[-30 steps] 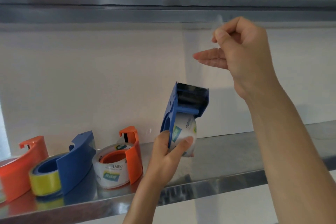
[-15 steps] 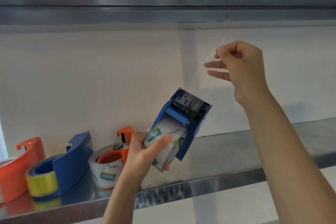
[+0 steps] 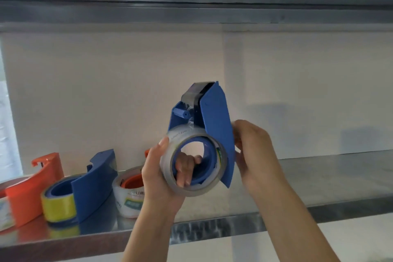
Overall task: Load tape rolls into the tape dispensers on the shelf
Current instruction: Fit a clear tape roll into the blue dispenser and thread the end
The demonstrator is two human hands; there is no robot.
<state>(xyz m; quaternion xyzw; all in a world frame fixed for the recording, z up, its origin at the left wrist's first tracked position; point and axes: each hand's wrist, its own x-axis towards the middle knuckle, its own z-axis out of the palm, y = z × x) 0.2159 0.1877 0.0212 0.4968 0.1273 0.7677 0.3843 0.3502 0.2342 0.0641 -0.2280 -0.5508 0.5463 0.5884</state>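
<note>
A blue tape dispenser (image 3: 214, 117) is held up in front of the shelf, its serrated cutter pointing upward. A clear tape roll (image 3: 168, 168) sits on the dispenser's blue hub. My left hand (image 3: 161, 174) grips the roll, thumb on its outer face and fingers curled through the hub's hole. My right hand (image 3: 253, 153) holds the dispenser's flat blue side plate from the right, fingers curled behind its edge.
On the steel shelf (image 3: 319, 181) at left stand an orange dispenser (image 3: 34, 189), a blue dispenser with yellow tape (image 3: 85, 187), and an orange dispenser with clear tape (image 3: 129, 193). Another steel shelf (image 3: 191, 8) runs overhead. A white wall is behind.
The dispenser has been turned so the roll's open side faces me. My right hand came down from pinching the tape end and now holds the dispenser's side plate.
</note>
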